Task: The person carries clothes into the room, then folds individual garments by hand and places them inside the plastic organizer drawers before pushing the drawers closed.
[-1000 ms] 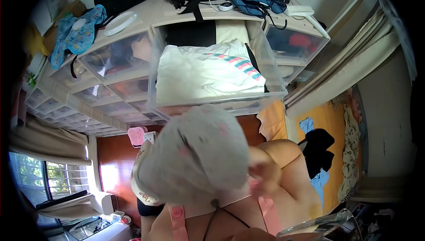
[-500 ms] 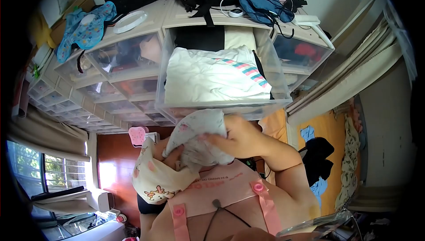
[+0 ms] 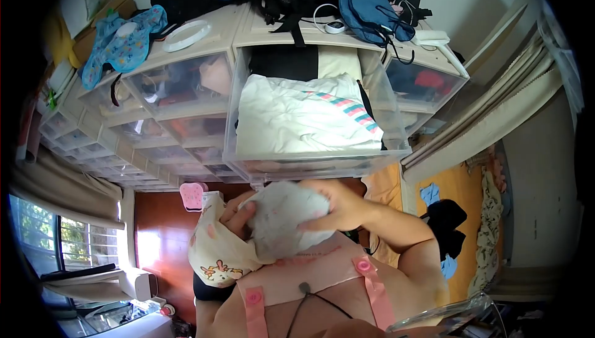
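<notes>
A pale grey-white cloth [image 3: 288, 217] with faint small marks is bunched in front of my chest, between both hands. My left hand [image 3: 237, 215] pinches its left edge, fingers bent. Over my left forearm hangs a cream cloth [image 3: 220, 248] with a cartoon print in orange and red. My right hand [image 3: 338, 206] grips the right side of the grey-white cloth, its thumb lying across the front. Just beyond the hands is a pulled-out clear drawer [image 3: 322, 167]. On top inside it lies a folded white garment [image 3: 285, 118] with pink and blue stripes.
Stacked clear drawers [image 3: 186, 90] flank the pulled-out one. A blue bag [image 3: 369, 15], a white ring [image 3: 187, 35] and a blue patterned bib-like cloth [image 3: 124, 43] lie on top. A pink stool-like object [image 3: 193, 195] stands on the floor. Dark clothing [image 3: 445, 226] lies at the right.
Both hands have lowered slightly with the grey-white cloth, drawing it away from the drawer front. The cloth has turned into a rounder, more compact bundle. The whole view has shifted slightly.
</notes>
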{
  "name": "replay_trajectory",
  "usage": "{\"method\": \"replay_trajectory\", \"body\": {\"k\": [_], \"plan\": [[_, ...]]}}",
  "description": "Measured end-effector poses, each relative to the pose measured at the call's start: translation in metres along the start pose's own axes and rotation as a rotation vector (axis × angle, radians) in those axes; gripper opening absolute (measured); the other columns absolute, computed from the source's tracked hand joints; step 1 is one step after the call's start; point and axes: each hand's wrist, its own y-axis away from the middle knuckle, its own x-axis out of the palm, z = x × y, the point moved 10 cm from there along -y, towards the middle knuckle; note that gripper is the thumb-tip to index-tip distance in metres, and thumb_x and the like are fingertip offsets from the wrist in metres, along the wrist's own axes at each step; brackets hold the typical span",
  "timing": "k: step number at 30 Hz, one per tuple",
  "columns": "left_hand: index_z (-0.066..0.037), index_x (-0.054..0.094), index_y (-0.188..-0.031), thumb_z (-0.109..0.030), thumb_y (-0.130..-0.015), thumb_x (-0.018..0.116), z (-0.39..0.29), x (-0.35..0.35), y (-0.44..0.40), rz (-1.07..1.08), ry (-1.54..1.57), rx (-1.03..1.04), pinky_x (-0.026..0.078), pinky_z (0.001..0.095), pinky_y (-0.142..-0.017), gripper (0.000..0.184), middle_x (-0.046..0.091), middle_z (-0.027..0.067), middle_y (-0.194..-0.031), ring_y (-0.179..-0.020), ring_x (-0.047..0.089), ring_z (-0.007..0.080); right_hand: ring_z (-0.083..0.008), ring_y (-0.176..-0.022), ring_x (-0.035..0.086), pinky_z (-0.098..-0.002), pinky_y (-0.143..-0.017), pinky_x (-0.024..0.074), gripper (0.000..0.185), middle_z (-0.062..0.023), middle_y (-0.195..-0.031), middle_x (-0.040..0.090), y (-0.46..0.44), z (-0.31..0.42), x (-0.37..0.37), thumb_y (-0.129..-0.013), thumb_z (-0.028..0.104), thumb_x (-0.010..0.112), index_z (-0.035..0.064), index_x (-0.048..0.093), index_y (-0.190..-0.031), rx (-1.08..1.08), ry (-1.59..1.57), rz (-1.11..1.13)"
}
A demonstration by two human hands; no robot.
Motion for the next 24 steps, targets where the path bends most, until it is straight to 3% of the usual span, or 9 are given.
{"method": "replay_trajectory", "body": {"k": [1, 2, 3, 5, 8, 11, 15, 17, 24], "plan": [[0.002, 0.044, -0.148, -0.040, -0.103, 0.060, 0.017, 0.002, -0.007, -0.029, 0.360, -0.160, 0.045, 0.0394, -0.106, 0.064, 0.063, 0.0175, -0.137, -0.119, 0.064, 0.0275, -0.0092, -0.107, 0.060, -0.0300, -0.094, 0.0503, 0.050, -0.0016, -0.116, 0.069, 0.000, 0.015, -0.020, -0.082, 0.005, 0.085, 0.0061, 0.064, -0.128, -0.027, -0.009, -0.062], [0.003, 0.045, -0.147, -0.046, -0.102, 0.059, 0.013, 0.005, -0.010, 0.008, 0.287, -0.146, 0.047, 0.0406, -0.104, 0.067, 0.066, 0.0175, -0.131, -0.117, 0.065, 0.0282, -0.0088, -0.105, 0.062, -0.0299, -0.093, 0.0517, 0.053, -0.0006, -0.116, 0.068, 0.002, 0.036, -0.042, -0.084, 0.000, 0.083, 0.0058, 0.061, -0.131, -0.053, -0.086, -0.136], [0.003, 0.046, -0.145, -0.052, -0.102, 0.058, 0.007, 0.007, -0.012, 0.045, 0.214, -0.129, 0.048, 0.0418, -0.103, 0.071, 0.068, 0.0175, -0.126, -0.116, 0.065, 0.0288, -0.0107, -0.104, 0.065, -0.0317, -0.093, 0.0541, 0.058, -0.0030, -0.116, 0.068, 0.013, 0.051, -0.067, -0.084, -0.002, 0.082, 0.0043, 0.057, -0.135, 0.143, -0.350, -0.348], [0.004, 0.046, -0.144, -0.058, -0.101, 0.055, 0.005, 0.011, -0.012, 0.101, 0.162, -0.122, 0.049, 0.0447, -0.102, 0.075, 0.071, 0.0180, -0.116, -0.114, 0.066, 0.0311, -0.0170, -0.101, 0.070, -0.0342, -0.088, 0.0582, 0.056, -0.0082, -0.116, 0.070, 0.006, 0.117, -0.127, -0.087, 0.001, 0.079, 0.0015, 0.054, -0.137, -0.112, -0.126, -0.643], [0.003, 0.046, -0.143, -0.056, -0.103, 0.053, 0.016, 0.011, 0.002, 0.126, 0.241, -0.169, 0.047, 0.0503, -0.103, 0.071, 0.073, 0.0185, -0.099, -0.111, 0.066, 0.0367, -0.0166, -0.096, 0.069, -0.0327, -0.086, 0.0568, 0.047, -0.0100, -0.113, 0.070, -0.004, 0.209, -0.171, -0.088, 0.010, 0.082, 0.0014, 0.055, -0.126, -0.661, 0.245, -0.904], [0.003, 0.050, -0.139, -0.053, -0.105, 0.053, 0.014, 0.006, 0.010, 0.057, 0.193, -0.122, 0.047, 0.0484, -0.104, 0.066, 0.073, 0.0177, -0.099, -0.110, 0.066, 0.0352, -0.0209, -0.090, 0.070, -0.0308, -0.078, 0.0569, 0.057, -0.0111, -0.103, 0.069, -0.023, 0.213, -0.189, -0.078, 0.015, 0.089, 0.0049, 0.057, -0.124, -1.171, 1.041, -0.859], [0.002, 0.055, -0.132, -0.052, -0.106, 0.050, -0.001, 0.012, 0.012, 0.087, 0.081, -0.153, 0.047, 0.0435, -0.103, 0.060, 0.072, 0.0169, -0.095, -0.108, 0.066, 0.0322, -0.0314, -0.086, 0.070, -0.0386, -0.075, 0.0594, 0.056, -0.0135, -0.104, 0.067, -0.079, 0.133, -0.164, -0.072, 0.031, 0.087, 0.0082, 0.061, -0.115, -0.929, 1.628, -0.307], [0.001, 0.059, -0.129, -0.053, -0.104, 0.053, 0.018, 0.003, 0.015, 0.068, 0.235, -0.204, 0.049, 0.0398, -0.098, 0.060, 0.071, 0.0173, -0.095, -0.103, 0.067, 0.0285, -0.0313, -0.092, 0.071, -0.0418, -0.077, 0.0594, 0.050, -0.0142, -0.107, 0.068, -0.104, 0.058, -0.187, -0.074, 0.031, 0.083, 0.0078, 0.063, -0.112, -0.438, 1.671, 0.013], [0.002, 0.062, -0.127, -0.057, -0.099, 0.057, 0.019, 0.001, 0.015, 0.026, 0.217, -0.259, 0.050, 0.0349, -0.094, 0.065, 0.072, 0.0182, -0.094, -0.102, 0.067, 0.0250, -0.0295, -0.099, 0.072, -0.0391, -0.079, 0.0588, 0.024, -0.0119, -0.105, 0.070, -0.142, -0.035, -0.274, -0.091, 0.021, 0.061, 0.0082, 0.065, -0.111, -0.201, 2.117, 0.054]]}}
